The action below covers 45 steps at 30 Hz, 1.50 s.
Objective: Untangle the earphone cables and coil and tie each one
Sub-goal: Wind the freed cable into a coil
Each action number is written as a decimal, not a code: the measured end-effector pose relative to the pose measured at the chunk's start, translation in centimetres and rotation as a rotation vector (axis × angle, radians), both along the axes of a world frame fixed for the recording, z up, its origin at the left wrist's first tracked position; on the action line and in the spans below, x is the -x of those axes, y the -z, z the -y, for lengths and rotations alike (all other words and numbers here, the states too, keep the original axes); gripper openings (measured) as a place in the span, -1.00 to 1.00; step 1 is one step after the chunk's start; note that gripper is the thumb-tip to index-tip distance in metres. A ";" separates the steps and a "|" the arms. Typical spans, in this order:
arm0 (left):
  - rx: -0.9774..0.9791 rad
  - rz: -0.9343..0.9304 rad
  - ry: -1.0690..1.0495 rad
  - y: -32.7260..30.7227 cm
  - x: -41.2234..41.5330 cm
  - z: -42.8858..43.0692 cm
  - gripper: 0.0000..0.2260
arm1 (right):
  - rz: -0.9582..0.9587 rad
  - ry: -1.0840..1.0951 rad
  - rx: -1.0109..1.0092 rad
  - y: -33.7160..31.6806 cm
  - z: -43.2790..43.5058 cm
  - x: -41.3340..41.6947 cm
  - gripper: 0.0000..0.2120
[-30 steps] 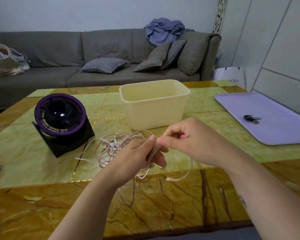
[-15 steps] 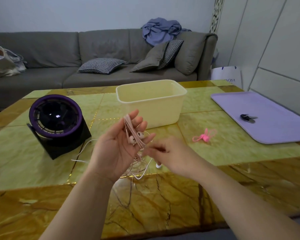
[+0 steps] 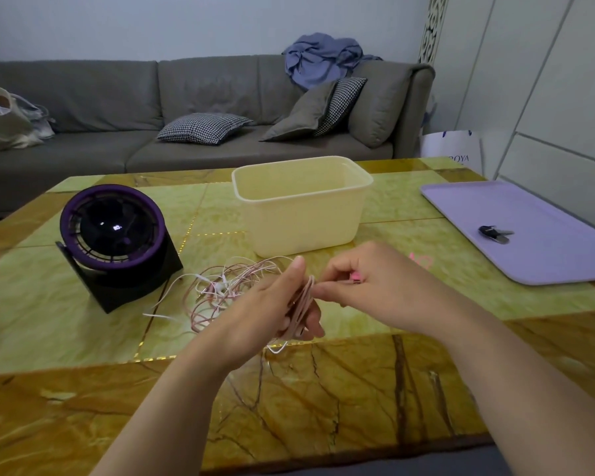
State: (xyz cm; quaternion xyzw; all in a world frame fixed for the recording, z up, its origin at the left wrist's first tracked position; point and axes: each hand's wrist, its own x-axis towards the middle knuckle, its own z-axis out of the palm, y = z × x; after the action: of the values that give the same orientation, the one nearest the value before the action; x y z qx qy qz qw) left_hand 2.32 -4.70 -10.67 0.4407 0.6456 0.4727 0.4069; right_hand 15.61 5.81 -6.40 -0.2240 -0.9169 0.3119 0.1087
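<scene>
Head view, pink cable (image 3: 304, 304), keys (image 3: 494, 233) on tray (image 3: 547, 259)

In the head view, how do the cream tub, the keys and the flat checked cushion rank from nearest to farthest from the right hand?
1. Cream tub: just beyond the right hand, slightly to its left.
2. Keys: farther off to the right, on the lilac tray.
3. Flat checked cushion: farthest, back on the sofa, to the left.
</scene>
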 end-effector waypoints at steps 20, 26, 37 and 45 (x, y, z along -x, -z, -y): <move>-0.011 0.445 0.248 -0.5 0.7 0.7 -0.73 | -0.128 -0.235 0.729 2.5 -1.5 0.8 -0.80; -0.116 0.543 0.181 -0.7 0.9 0.5 -0.72 | -0.265 -0.240 0.774 2.8 -1.7 0.7 -0.79; -0.182 0.272 -0.180 -0.4 -0.2 -0.7 -0.70 | -0.312 -0.039 0.632 3.4 -2.3 1.5 -0.84; -0.265 0.548 -0.253 0.0 -0.6 -1.6 -0.70 | -0.281 -0.074 0.895 3.5 -2.4 1.7 -0.79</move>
State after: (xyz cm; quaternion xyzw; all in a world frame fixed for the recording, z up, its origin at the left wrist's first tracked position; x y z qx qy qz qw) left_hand 2.94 -3.08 -10.70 0.2624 0.4947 0.7004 0.4425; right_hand 13.93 8.19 -9.87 -0.1716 -0.6762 0.7075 0.1131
